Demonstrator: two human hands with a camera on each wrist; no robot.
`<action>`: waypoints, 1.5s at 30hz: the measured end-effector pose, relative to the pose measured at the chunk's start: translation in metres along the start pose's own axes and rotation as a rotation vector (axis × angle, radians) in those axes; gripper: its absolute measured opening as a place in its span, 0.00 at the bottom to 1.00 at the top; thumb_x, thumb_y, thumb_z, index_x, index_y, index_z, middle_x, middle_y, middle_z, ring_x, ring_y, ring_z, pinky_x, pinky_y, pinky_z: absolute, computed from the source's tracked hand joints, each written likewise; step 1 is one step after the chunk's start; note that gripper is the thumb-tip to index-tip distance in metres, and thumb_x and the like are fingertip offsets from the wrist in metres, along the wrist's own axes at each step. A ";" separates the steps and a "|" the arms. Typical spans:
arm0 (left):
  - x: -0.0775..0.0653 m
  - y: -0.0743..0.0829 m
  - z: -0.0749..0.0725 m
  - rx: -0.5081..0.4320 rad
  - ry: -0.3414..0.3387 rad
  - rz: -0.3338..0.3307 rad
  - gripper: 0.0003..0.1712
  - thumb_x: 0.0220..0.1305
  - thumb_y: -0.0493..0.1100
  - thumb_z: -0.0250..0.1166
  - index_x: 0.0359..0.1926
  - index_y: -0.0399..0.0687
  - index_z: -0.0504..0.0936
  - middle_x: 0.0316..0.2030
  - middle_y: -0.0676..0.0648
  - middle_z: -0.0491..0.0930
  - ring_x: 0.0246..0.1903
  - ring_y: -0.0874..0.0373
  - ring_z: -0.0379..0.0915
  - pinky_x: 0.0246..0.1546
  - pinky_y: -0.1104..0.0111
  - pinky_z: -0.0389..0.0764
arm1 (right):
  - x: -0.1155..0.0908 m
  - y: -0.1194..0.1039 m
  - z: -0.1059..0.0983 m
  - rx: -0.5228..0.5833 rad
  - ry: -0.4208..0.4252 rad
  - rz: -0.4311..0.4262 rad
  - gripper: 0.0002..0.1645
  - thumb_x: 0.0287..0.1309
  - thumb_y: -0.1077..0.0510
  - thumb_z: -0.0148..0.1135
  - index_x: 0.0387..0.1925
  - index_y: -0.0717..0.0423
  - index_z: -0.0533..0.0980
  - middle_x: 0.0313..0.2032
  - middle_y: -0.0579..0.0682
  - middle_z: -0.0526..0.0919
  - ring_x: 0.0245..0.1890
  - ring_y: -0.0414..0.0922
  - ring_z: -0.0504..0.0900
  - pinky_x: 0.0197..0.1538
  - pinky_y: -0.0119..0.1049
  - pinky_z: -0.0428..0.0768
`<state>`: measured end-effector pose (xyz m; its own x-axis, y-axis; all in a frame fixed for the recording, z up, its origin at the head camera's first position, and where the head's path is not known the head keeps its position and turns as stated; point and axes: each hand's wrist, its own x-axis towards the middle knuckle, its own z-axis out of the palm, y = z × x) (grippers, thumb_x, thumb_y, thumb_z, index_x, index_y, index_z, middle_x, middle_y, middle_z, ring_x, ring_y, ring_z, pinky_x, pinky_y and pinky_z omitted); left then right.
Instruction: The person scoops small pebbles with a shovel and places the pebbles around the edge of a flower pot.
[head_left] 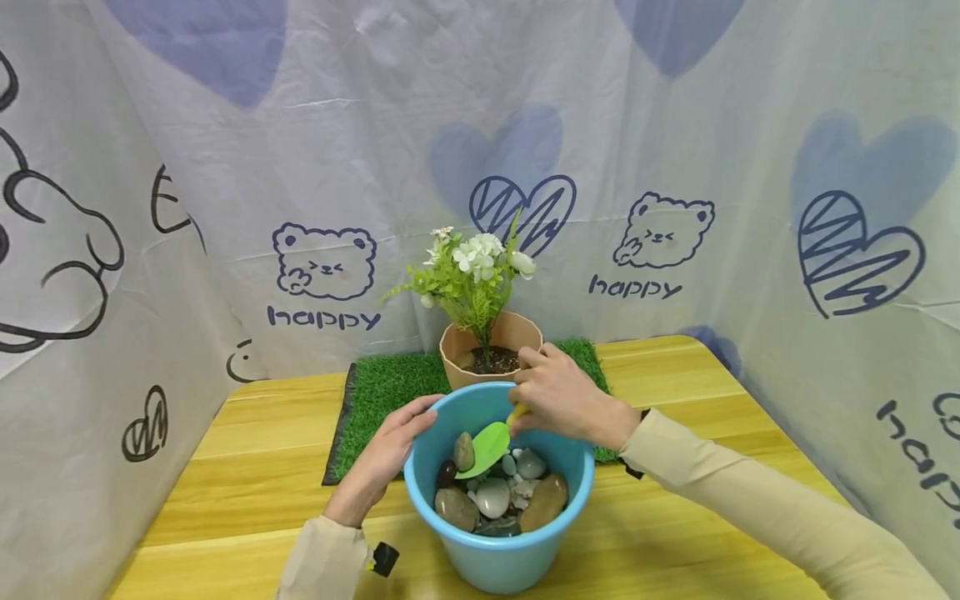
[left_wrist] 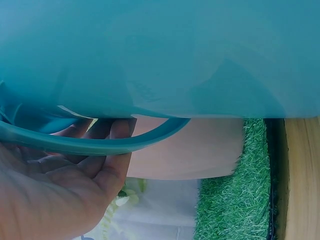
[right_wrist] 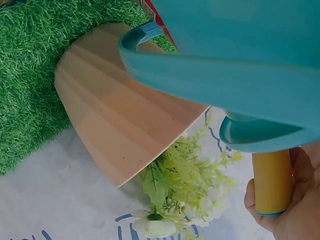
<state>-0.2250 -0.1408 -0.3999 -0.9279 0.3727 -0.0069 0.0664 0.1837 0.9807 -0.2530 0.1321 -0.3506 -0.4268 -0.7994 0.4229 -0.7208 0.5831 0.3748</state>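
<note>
A light-blue bucket (head_left: 504,560) stands on the table with several stones (head_left: 492,498) inside, grey, brown and white. My left hand (head_left: 392,448) holds the bucket at its left side. In the left wrist view, the fingers (left_wrist: 119,167) of that hand curl around the blue band at the bucket's rim. With my right hand (head_left: 566,396) I grip the yellow handle (right_wrist: 272,182) of a small green shovel (head_left: 489,448) over the far rim. Its blade slants down into the bucket, and an upright tan stone (head_left: 464,452) overlaps the blade's left edge.
Right behind the bucket is a peach flowerpot (head_left: 459,377) with dark soil and a white-flowered plant (head_left: 477,279). It stands on a green turf mat (head_left: 397,385) on the wooden table (head_left: 262,467). A white printed curtain (head_left: 330,150) closes off the back and sides.
</note>
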 end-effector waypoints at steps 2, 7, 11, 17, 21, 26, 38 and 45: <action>0.000 0.000 0.000 -0.002 -0.001 0.000 0.29 0.77 0.53 0.47 0.70 0.43 0.65 0.63 0.36 0.72 0.59 0.44 0.75 0.54 0.57 0.81 | 0.000 0.000 0.001 0.005 0.009 0.001 0.22 0.36 0.28 0.70 0.19 0.39 0.82 0.22 0.37 0.81 0.29 0.42 0.63 0.33 0.36 0.58; 0.000 0.000 0.001 -0.003 0.001 0.002 0.28 0.77 0.52 0.47 0.70 0.44 0.65 0.63 0.36 0.72 0.60 0.45 0.74 0.55 0.57 0.80 | 0.000 0.001 0.003 0.048 0.047 0.024 0.21 0.38 0.29 0.70 0.20 0.39 0.83 0.23 0.36 0.83 0.30 0.42 0.65 0.33 0.36 0.57; 0.000 0.001 0.001 0.012 0.009 0.000 0.28 0.77 0.53 0.48 0.70 0.45 0.66 0.63 0.37 0.73 0.61 0.45 0.72 0.57 0.57 0.79 | 0.000 0.002 0.005 0.086 0.071 0.039 0.21 0.38 0.29 0.71 0.22 0.39 0.84 0.25 0.36 0.84 0.31 0.42 0.66 0.33 0.35 0.57; -0.001 0.000 0.000 0.014 0.013 0.001 0.28 0.77 0.53 0.47 0.70 0.45 0.66 0.63 0.38 0.73 0.61 0.45 0.72 0.58 0.56 0.77 | -0.001 0.004 0.008 0.128 0.086 0.042 0.21 0.39 0.30 0.70 0.25 0.39 0.85 0.26 0.36 0.85 0.32 0.41 0.66 0.34 0.34 0.57; -0.001 -0.001 0.000 0.008 0.013 -0.001 0.28 0.77 0.53 0.48 0.70 0.45 0.66 0.63 0.38 0.73 0.61 0.45 0.72 0.58 0.57 0.77 | -0.002 0.005 0.011 0.158 0.087 0.036 0.22 0.40 0.30 0.70 0.27 0.41 0.87 0.28 0.35 0.85 0.32 0.40 0.66 0.34 0.33 0.57; 0.000 -0.001 0.000 0.013 0.012 -0.003 0.28 0.77 0.54 0.47 0.70 0.45 0.66 0.63 0.39 0.73 0.61 0.46 0.72 0.59 0.57 0.76 | -0.004 0.007 0.013 0.212 0.102 0.044 0.23 0.41 0.30 0.70 0.29 0.42 0.87 0.29 0.35 0.86 0.32 0.39 0.66 0.34 0.33 0.58; -0.001 -0.001 0.000 0.009 0.001 0.015 0.30 0.77 0.56 0.44 0.71 0.44 0.65 0.63 0.38 0.73 0.62 0.46 0.71 0.62 0.55 0.74 | -0.004 0.009 0.018 0.269 0.153 0.061 0.22 0.40 0.32 0.72 0.30 0.42 0.87 0.30 0.36 0.87 0.32 0.39 0.67 0.36 0.32 0.59; -0.001 0.000 0.000 0.011 0.010 0.014 0.30 0.77 0.56 0.45 0.70 0.44 0.65 0.63 0.38 0.74 0.61 0.45 0.73 0.61 0.56 0.75 | -0.005 0.009 0.017 0.288 0.125 0.062 0.22 0.41 0.32 0.72 0.30 0.43 0.87 0.30 0.36 0.87 0.32 0.39 0.67 0.36 0.32 0.60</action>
<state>-0.2243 -0.1407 -0.4000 -0.9305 0.3661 0.0087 0.0834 0.1887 0.9785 -0.2669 0.1394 -0.3634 -0.4174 -0.7291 0.5424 -0.8281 0.5510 0.1034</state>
